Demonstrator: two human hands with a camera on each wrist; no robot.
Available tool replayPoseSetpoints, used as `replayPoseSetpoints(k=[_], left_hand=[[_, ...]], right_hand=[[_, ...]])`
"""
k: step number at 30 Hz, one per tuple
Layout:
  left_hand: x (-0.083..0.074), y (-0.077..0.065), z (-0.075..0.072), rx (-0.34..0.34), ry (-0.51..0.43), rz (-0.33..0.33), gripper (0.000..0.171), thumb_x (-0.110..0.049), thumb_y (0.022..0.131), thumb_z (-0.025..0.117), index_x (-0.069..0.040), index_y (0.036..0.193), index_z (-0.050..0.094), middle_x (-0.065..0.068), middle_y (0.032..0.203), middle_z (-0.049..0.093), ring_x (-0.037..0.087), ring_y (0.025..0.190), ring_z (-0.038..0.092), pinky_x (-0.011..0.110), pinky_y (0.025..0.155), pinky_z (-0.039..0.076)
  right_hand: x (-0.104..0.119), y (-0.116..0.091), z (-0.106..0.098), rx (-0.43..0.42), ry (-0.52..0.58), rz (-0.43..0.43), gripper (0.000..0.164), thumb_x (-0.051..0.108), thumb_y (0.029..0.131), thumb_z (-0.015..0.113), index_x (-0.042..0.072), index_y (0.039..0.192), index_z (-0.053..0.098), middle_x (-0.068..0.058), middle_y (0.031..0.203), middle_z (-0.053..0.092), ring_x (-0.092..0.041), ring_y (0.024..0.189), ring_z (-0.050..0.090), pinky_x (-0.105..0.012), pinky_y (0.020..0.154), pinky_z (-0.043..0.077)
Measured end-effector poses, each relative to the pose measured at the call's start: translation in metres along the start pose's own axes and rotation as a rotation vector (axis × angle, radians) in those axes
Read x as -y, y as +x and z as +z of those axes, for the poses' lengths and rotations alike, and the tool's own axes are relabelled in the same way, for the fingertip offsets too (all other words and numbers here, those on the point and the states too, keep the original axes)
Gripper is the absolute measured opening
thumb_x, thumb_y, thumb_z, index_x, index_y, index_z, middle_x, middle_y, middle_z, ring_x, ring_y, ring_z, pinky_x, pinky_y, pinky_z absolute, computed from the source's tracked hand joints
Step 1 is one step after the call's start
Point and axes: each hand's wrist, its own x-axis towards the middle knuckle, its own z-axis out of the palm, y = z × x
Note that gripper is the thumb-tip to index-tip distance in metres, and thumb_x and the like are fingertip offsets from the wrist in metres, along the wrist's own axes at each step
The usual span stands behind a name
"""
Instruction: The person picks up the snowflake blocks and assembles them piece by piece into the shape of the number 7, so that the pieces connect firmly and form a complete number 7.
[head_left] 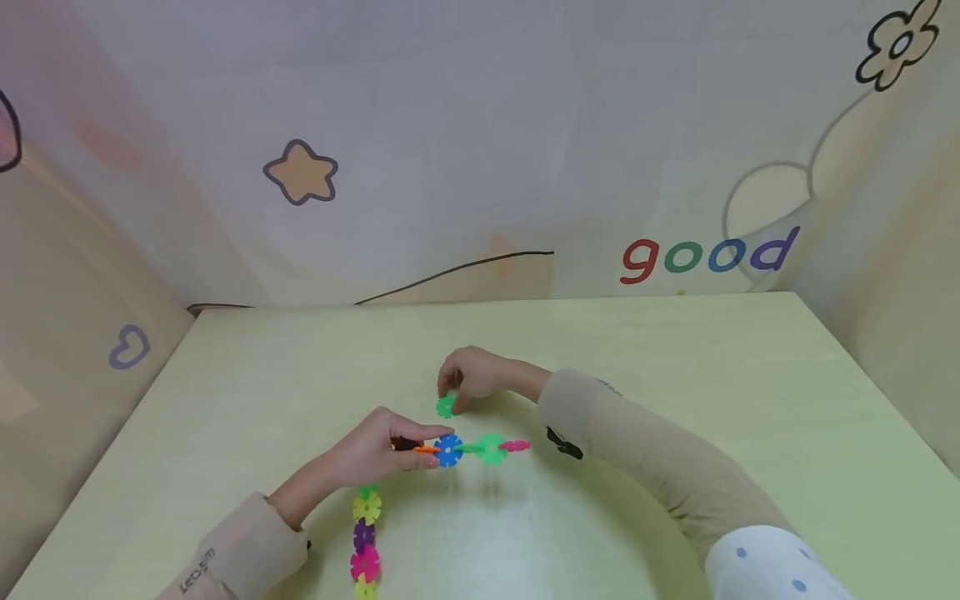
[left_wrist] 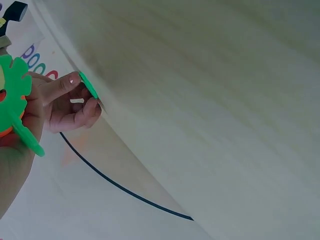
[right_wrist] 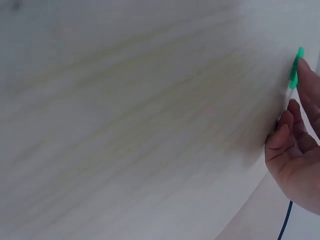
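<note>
My left hand (head_left: 375,450) pinches a chain of plastic notched discs near an orange disc (head_left: 427,449) and a blue disc (head_left: 448,450). To the right the chain goes on with a light green disc (head_left: 491,449) and ends in a pink disc (head_left: 516,446). Below the left hand runs a row of linked discs, with yellow (head_left: 367,507), purple (head_left: 363,536) and pink ones; its upper end is hidden by the hand. Just beyond the chain, my right hand (head_left: 476,373) pinches a single green disc (head_left: 446,406) by its edge, low over the table.
The pale table (head_left: 675,350) meets a printed cloth backdrop (head_left: 465,150) at its far edge. Cloth walls stand at both sides. A black strap (head_left: 564,443) hangs under the right sleeve.
</note>
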Motion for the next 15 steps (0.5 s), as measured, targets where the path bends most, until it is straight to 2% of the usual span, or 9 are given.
replayPoseSetpoints(k=[7,11,15], left_hand=[[-0.001,0.002,-0.001,-0.005,-0.011,-0.011,0.038,-0.012,0.08,0.07,-0.004,0.116,0.062,0.004,0.089,0.07,0.024,0.053,0.052,0.018,0.044,0.029],[0.0,0.003,-0.001,-0.008,-0.007,-0.032,0.038,-0.013,0.08,0.069,-0.004,0.116,0.062,0.003,0.087,0.07,0.022,0.052,0.052,0.018,0.044,0.031],[0.003,0.004,-0.002,-0.01,-0.002,-0.053,0.037,-0.014,0.08,0.069,-0.005,0.116,0.062,0.004,0.087,0.07,0.015,0.05,0.048,0.018,0.044,0.032]], right_hand=[[-0.005,-0.006,-0.004,-0.027,0.034,-0.008,0.016,0.009,0.075,0.075,0.011,0.084,0.062,0.0,0.078,0.056,-0.015,0.073,0.049,-0.022,0.066,0.043],[-0.012,-0.016,-0.008,-0.045,0.137,-0.014,0.014,0.007,0.078,0.071,0.01,0.091,0.065,-0.001,0.075,0.057,-0.014,0.067,0.049,-0.022,0.06,0.043],[-0.018,-0.031,-0.013,-0.068,0.246,-0.053,0.021,0.005,0.081,0.067,0.006,0.102,0.066,-0.001,0.071,0.056,-0.013,0.06,0.046,-0.021,0.055,0.04]])
